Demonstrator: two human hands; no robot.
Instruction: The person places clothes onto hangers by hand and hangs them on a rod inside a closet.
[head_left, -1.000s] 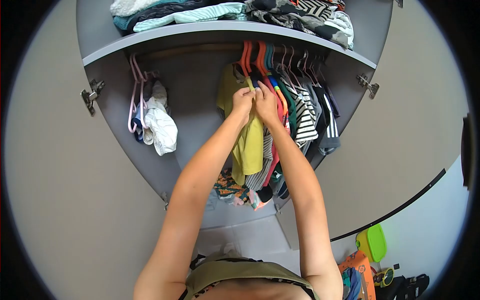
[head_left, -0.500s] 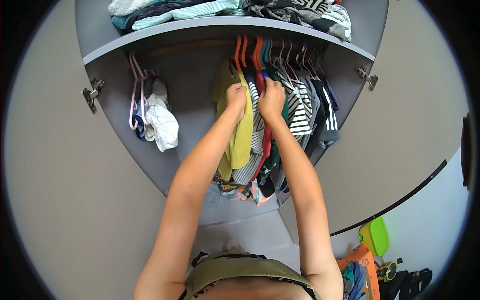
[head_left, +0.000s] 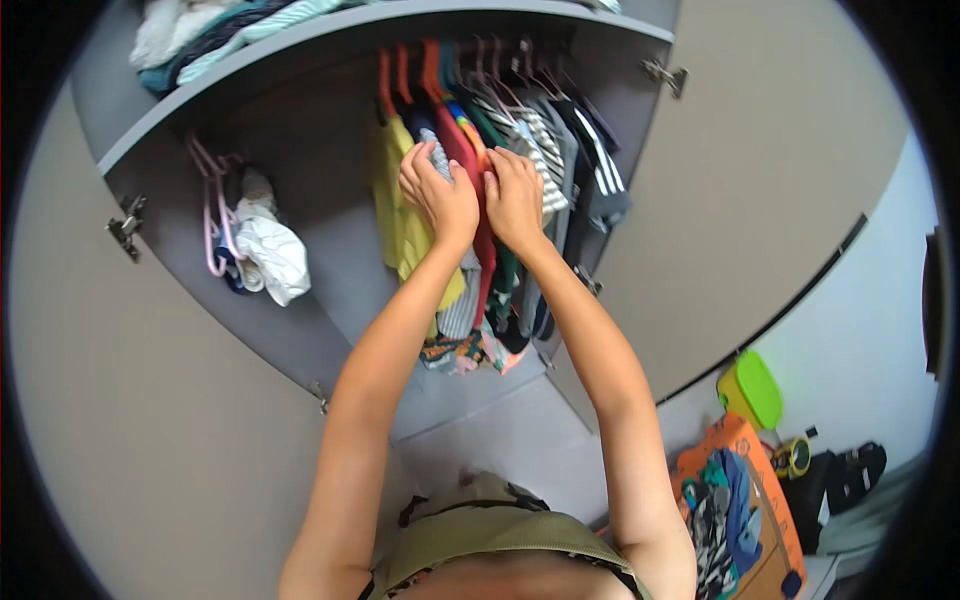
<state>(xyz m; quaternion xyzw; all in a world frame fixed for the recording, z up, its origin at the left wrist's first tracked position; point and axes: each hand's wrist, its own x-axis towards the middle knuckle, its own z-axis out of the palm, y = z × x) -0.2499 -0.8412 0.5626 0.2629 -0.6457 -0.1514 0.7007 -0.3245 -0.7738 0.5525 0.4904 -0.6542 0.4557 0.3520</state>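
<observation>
Left hand (head_left: 438,200) and right hand (head_left: 515,200) are resting among hanging clothes inside an open wardrobe (head_left: 340,262).

Left fingers are parting and bending slightly in front of a yellow shirt (head_left: 392,195); right fingers are curving beside a red shirt (head_left: 458,145) that is hanging between both hands, and with the blur I cannot tell whether they are pinching cloth. Orange hangers (head_left: 432,72) are showing above the hands, and higher still a shelf (head_left: 450,9) is holding folded clothes (head_left: 215,45). Left of the hands, a white garment (head_left: 275,258) is hanging; right of them, a striped shirt (head_left: 545,155). Below, patterned cloth (head_left: 458,354) is lying on the wardrobe floor. Lower right, an orange box (head_left: 782,505) is holding heaped garments (head_left: 737,500).
</observation>
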